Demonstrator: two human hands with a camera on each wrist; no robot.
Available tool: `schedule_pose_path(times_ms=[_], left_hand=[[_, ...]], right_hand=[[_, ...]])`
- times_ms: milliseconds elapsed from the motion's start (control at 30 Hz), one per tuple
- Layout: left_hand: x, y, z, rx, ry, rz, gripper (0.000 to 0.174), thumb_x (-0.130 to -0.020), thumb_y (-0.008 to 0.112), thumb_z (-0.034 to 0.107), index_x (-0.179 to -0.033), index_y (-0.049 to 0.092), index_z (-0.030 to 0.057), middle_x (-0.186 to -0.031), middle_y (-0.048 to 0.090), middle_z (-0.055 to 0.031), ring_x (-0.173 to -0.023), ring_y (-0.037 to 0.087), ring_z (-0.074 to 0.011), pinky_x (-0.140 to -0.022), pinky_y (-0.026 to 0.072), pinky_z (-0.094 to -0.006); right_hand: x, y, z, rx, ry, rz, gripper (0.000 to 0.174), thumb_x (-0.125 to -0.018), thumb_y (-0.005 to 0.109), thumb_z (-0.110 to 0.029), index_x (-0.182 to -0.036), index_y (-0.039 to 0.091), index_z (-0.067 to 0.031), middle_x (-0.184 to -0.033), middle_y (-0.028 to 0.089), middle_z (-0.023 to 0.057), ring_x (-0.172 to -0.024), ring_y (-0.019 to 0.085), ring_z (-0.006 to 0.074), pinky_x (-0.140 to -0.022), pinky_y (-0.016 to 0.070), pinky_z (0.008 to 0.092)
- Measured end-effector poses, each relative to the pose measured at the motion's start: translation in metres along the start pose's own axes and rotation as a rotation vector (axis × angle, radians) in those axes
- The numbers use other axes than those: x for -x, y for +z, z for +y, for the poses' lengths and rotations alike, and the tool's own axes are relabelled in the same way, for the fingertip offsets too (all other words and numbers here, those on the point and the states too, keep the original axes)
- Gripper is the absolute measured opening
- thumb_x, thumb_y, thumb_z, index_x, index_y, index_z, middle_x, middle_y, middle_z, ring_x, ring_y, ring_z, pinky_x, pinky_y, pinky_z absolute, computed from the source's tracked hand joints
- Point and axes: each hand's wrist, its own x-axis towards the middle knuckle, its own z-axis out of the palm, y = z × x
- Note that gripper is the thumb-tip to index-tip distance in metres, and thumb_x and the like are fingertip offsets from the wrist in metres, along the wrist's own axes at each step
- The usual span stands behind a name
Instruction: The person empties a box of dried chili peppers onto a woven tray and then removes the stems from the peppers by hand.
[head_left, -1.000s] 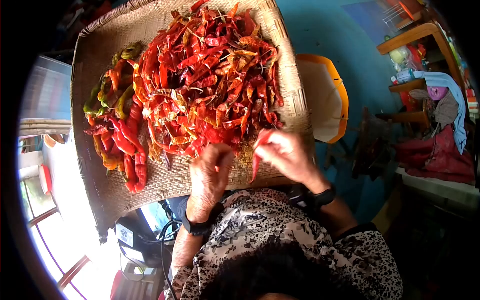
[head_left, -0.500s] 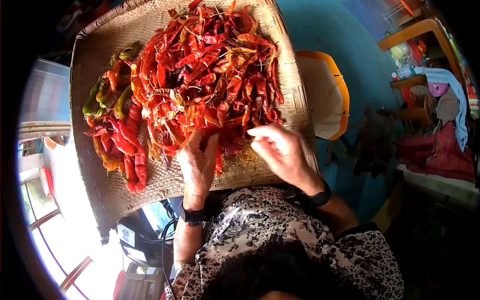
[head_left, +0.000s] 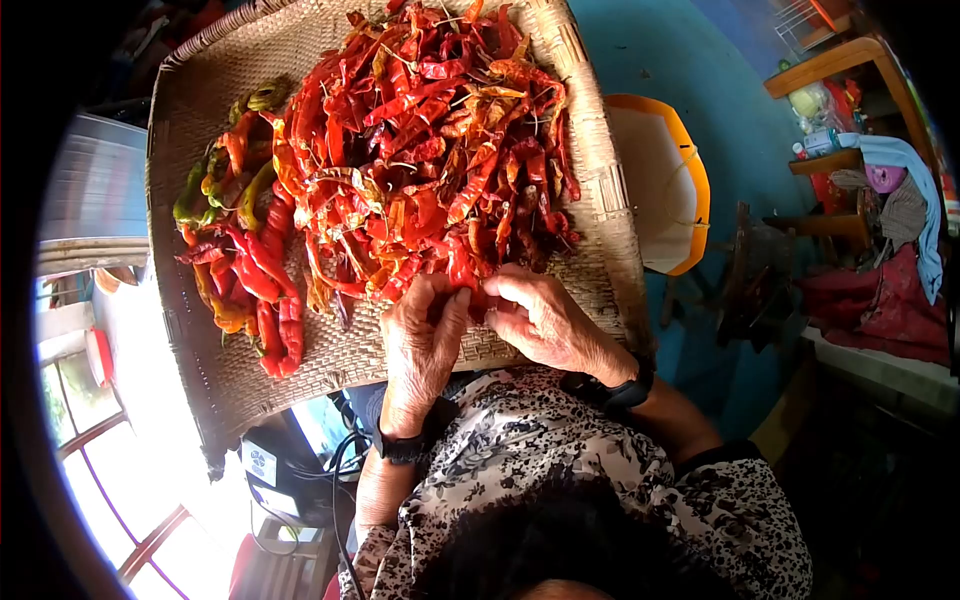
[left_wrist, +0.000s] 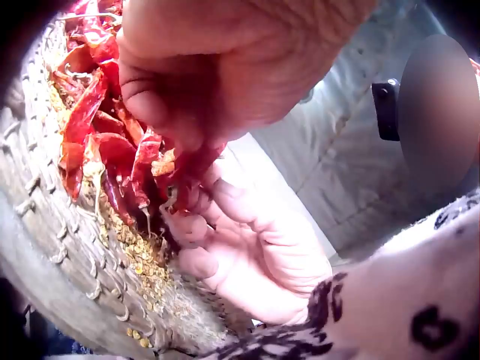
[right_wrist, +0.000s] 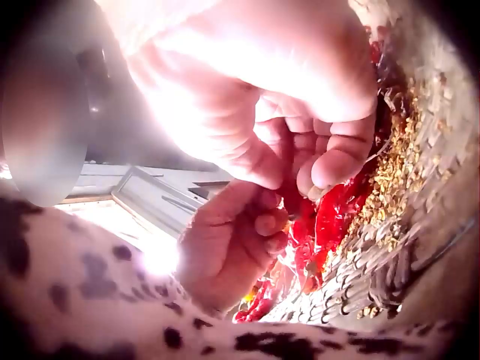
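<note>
The right hand, apart from the left hand 0.5 s ago, now meets it: the hands appear to pinch 1 red chilli at frame centre, below the pile. Handling looks 2-handed now. Its long axis runs roughly up-down; fingers hide the lower end.
</note>
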Motion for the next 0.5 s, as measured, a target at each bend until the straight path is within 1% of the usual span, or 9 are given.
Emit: schedule_pose_path(times_ms=[167, 233, 267, 300, 333, 367, 400, 433, 500], left_hand=[[0.004, 0.004, -0.01, 0.03, 0.006, -0.026, 0.007, -0.091, 0.063, 0.006, -0.095, 0.061, 0.0002, -0.072, 0.065, -0.0061, -0.063, 0.06, -0.0088, -0.059, 0.0492, -0.0249], [0.005, 0.003, -0.014, 0.052, -0.007, -0.035, 0.008, -0.092, 0.061, 0.007, -0.097, 0.062, 0.0006, -0.071, 0.064, -0.0044, -0.06, 0.057, -0.008, -0.056, 0.0472, -0.024], [0.003, 0.002, -0.009, 0.054, 0.018, 0.004, 0.009, -0.093, 0.06, 0.008, -0.098, 0.062, 0.001, -0.07, 0.062, -0.0036, -0.058, 0.056, -0.008, -0.053, 0.0451, -0.0233], [0.002, 0.003, -0.01, 0.052, 0.018, 0.005, 0.009, -0.093, 0.06, 0.008, -0.098, 0.062, 0.001, -0.07, 0.062, -0.0036, -0.058, 0.056, -0.008, -0.053, 0.0451, -0.0233], [0.001, 0.003, -0.01, 0.047, 0.023, 0.038, 0.009, -0.093, 0.06, 0.009, -0.099, 0.062, 0.0013, -0.069, 0.062, -0.0035, -0.058, 0.056, -0.0081, -0.052, 0.0449, -0.0231], [0.0, 0.004, -0.01, 0.044, 0.027, 0.069, 0.01, -0.093, 0.061, 0.009, -0.099, 0.062, 0.0016, -0.068, 0.061, -0.0035, -0.059, 0.056, -0.0082, -0.052, 0.0447, -0.023], [-0.002, 0.004, -0.011, -0.032, 0.037, 0.042, 0.015, -0.089, 0.064, 0.006, -0.103, 0.061, 0.003, -0.07, 0.062, -0.0061, -0.06, 0.06, -0.013, -0.052, 0.0478, -0.026], [-0.004, 0.006, -0.012, -0.03, 0.038, 0.039, 0.015, -0.089, 0.064, 0.006, -0.103, 0.061, 0.003, -0.07, 0.062, -0.0061, -0.06, 0.06, -0.013, -0.052, 0.0478, -0.026], [-0.011, 0.014, -0.019, -0.362, 0.233, 0.028, 0.03, -0.083, 0.069, 0.002, -0.111, 0.059, 0.0048, -0.083, 0.065, -0.0076, -0.065, 0.06, -0.0134, -0.058, 0.0502, -0.026]], right_hand=[[0.002, -0.006, 0.005, 0.024, -0.021, -0.034, 0.01, -0.083, 0.065, -0.004, -0.085, 0.059, 0.0024, -0.078, 0.058, 0.0108, -0.065, 0.058, 0.0198, -0.056, 0.0459, 0.0333], [0.004, -0.016, 0.007, 0.011, 0.144, -0.158, 0.009, -0.087, 0.065, -0.009, -0.088, 0.062, -0.0003, -0.08, 0.062, 0.0091, -0.063, 0.058, 0.0141, -0.051, 0.0467, 0.0289], [0.005, -0.018, 0.015, -0.062, 0.013, -0.036, 0.011, -0.09, 0.063, -0.014, -0.084, 0.062, -0.005, -0.072, 0.064, 0.0059, -0.056, 0.056, 0.0092, -0.045, 0.0457, 0.0281], [0.007, -0.025, 0.027, -0.182, 0.009, 0.038, 0.013, -0.091, 0.062, -0.017, -0.085, 0.062, -0.0054, -0.073, 0.064, 0.0047, -0.055, 0.056, 0.0095, -0.046, 0.0463, 0.0262], [0.006, -0.038, 0.017, -0.37, 0.095, 0.109, 0.017, -0.094, 0.059, -0.021, -0.086, 0.063, -0.0059, -0.073, 0.064, 0.002, -0.055, 0.056, 0.0075, -0.047, 0.0461, 0.0236], [0.006, -0.057, 0.011, -0.363, 0.242, 0.172, 0.021, -0.095, 0.057, -0.026, -0.088, 0.063, -0.0072, -0.077, 0.064, 0.0018, -0.058, 0.057, 0.006, -0.049, 0.0465, 0.0209], [0.006, -0.066, 0.02, -0.645, 0.193, 0.298, 0.023, -0.096, 0.057, -0.029, -0.09, 0.064, -0.008, -0.079, 0.065, 0.0023, -0.057, 0.056, 0.0059, -0.049, 0.0464, 0.0201], [0.003, -0.071, 0.026, -0.897, 0.129, 0.477, 0.024, -0.095, 0.058, -0.03, -0.1, 0.064, -0.0071, -0.077, 0.064, 0.0017, -0.057, 0.055, 0.0068, -0.05, 0.0452, 0.02], [0.004, -0.081, 0.029, -1.058, 0.143, 0.635, 0.033, -0.097, 0.055, -0.031, -0.115, 0.059, -0.0039, -0.085, 0.063, 0.003, -0.069, 0.054, 0.0076, -0.059, 0.0439, 0.0206]])
